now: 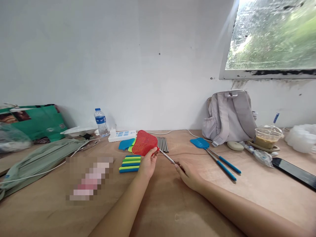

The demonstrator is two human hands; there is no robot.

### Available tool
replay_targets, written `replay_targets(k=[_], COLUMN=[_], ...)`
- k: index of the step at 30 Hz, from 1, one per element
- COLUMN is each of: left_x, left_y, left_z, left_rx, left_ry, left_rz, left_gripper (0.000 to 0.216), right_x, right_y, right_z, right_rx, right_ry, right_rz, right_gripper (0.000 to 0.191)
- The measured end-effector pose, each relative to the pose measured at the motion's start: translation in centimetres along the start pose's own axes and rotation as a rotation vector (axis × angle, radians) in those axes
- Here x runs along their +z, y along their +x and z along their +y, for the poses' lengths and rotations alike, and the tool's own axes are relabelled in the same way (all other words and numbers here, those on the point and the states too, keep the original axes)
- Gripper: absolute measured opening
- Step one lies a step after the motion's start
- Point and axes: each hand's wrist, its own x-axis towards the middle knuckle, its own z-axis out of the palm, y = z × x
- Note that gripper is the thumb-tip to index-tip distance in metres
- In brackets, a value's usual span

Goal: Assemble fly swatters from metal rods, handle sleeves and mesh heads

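My left hand [148,163] is closed on the neck of a red fly swatter head [145,142], a perforated paddle tilted up off the table. A thin metal rod [168,156] meets that neck, and my right hand [187,174] grips its lower end. How deep the rod sits in the neck is hidden by my left fingers. Behind the red head lie a blue swatter head [126,144] and part of a yellow-green one. Several blue and green handle grips [130,164] rest left of my left hand. Several metal rods [163,144] lie side by side beyond my hands.
Blue fly swatters [221,164] with blue grips lie to the right. Along the wall stand a water bottle [100,121], a white power strip [122,135] and a grey backpack [229,118]. Farther right are a drink cup [268,136] and a black phone [295,172].
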Motion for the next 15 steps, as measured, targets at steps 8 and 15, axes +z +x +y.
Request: replay_targets(k=[8, 15], left_x=[-1.0, -1.7], left_y=[1.1, 1.3], left_z=[0.8, 1.6], left_rx=[0.031, -0.062], left_ry=[0.163, 0.241], left_rz=[-0.126, -0.212], left_gripper=[0.021, 0.024], right_x=[-0.1, -0.1], right_y=[0.0, 0.1], right_z=[0.4, 0.4], right_rx=[-0.027, -0.018], right_ry=[-0.039, -0.07], right_rz=[-0.045, -0.075], right_gripper=[0.023, 0.023])
